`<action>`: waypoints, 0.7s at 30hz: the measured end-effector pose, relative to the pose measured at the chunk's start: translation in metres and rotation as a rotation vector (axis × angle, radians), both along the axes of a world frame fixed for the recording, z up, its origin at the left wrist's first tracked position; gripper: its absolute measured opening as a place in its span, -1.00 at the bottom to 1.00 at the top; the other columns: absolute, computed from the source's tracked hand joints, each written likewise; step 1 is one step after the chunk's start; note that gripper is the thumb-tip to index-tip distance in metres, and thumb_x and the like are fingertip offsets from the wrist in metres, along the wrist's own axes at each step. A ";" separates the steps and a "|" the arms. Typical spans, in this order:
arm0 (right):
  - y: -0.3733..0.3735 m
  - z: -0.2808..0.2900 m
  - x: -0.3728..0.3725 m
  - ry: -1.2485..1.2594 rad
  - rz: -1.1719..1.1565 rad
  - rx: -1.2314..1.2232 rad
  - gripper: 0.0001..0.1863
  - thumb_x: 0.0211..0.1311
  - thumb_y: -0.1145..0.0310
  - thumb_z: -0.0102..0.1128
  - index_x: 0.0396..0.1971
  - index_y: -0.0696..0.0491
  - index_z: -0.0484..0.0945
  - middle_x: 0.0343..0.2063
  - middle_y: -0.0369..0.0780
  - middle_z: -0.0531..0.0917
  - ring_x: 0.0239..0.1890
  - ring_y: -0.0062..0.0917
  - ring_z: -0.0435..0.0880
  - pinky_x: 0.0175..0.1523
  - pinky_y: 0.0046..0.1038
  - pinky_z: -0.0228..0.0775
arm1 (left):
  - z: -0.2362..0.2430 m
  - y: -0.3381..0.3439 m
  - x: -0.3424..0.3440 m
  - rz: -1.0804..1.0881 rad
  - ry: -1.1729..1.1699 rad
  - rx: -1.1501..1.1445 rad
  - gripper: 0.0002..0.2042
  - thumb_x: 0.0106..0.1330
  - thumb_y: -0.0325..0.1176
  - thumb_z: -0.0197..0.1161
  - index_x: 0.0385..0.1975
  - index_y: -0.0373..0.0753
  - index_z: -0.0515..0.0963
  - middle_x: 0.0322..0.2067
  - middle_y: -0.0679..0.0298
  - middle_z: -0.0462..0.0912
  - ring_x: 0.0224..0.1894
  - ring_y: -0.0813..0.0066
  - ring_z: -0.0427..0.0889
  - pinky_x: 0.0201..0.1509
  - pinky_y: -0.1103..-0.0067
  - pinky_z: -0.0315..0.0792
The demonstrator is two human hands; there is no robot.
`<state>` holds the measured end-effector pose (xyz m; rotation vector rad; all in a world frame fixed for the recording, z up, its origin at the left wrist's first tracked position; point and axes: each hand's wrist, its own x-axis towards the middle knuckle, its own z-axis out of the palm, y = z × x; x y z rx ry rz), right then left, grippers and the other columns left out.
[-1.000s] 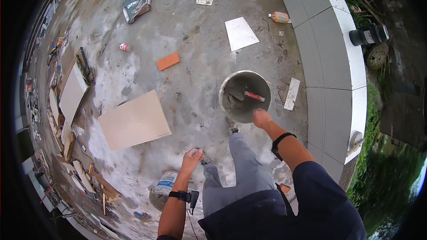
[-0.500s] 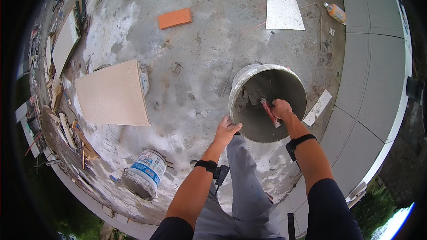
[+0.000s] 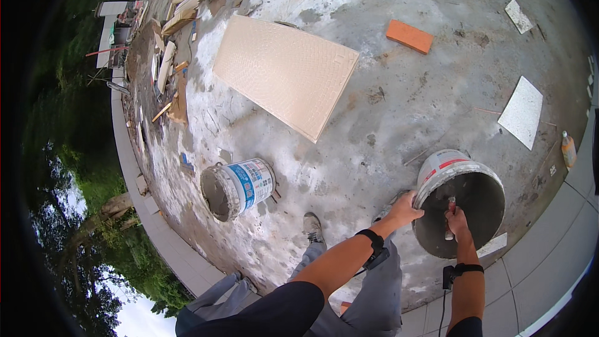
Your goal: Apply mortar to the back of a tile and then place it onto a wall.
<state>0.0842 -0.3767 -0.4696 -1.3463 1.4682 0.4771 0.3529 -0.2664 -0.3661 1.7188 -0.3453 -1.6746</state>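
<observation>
A large bucket (image 3: 439, 163) with a pale outer wall and grey-coated inside stands at the right, its mouth tilted toward me. My left hand (image 3: 404, 210) is closed on its left rim. Inside the bucket, my right hand (image 3: 457, 219) is wrapped round the red handle of a trowel (image 3: 449, 233). The trowel's blade is hard to make out against the dark interior.
A large beige tile (image 3: 284, 72) lies left of centre, propped on something mostly hidden. A smaller bucket (image 3: 249, 182) lies left of my feet. An orange brick (image 3: 409, 37), a white board piece (image 3: 523, 112) and a bottle (image 3: 568, 150) lie beyond. Another person's legs (image 3: 218, 293) show at lower left.
My view has swung left, so the scene has shifted to the right and another person's legs appear. My left hand stays on the rim; my right hand now closes round the trowel handle.
</observation>
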 end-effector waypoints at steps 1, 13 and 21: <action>-0.005 0.017 0.016 -0.018 0.022 0.007 -0.81 0.25 0.37 0.13 -0.22 0.17 0.50 -0.54 -0.23 0.56 -0.54 -0.46 0.59 -0.40 -0.34 0.44 | 0.002 0.004 0.004 0.022 -0.018 0.007 -0.35 0.08 -0.41 0.44 0.21 -0.42 0.38 -0.05 0.03 0.65 -0.04 0.32 0.66 0.08 0.45 0.51; -0.034 0.349 0.117 -0.005 0.420 0.249 -0.66 0.15 0.28 0.21 -0.26 0.24 0.41 -0.53 -0.02 0.61 -0.55 -0.24 0.71 -0.37 -0.22 0.52 | 0.195 0.087 0.089 -0.182 -0.538 0.210 -0.38 -0.08 -0.21 0.36 0.04 -0.37 0.47 -0.07 -0.11 0.60 -0.02 -0.08 0.61 0.08 0.25 0.49; 0.061 0.481 0.283 -0.045 0.803 0.262 -0.49 0.14 0.06 0.32 -0.12 0.17 0.44 -0.34 0.12 0.67 -0.17 0.10 0.65 -0.04 -0.10 0.45 | 0.309 0.216 0.244 -0.201 -0.626 0.223 -0.37 -0.07 -0.11 0.35 -0.01 -0.41 0.50 -0.08 -0.11 0.61 0.01 -0.06 0.61 0.10 0.24 0.49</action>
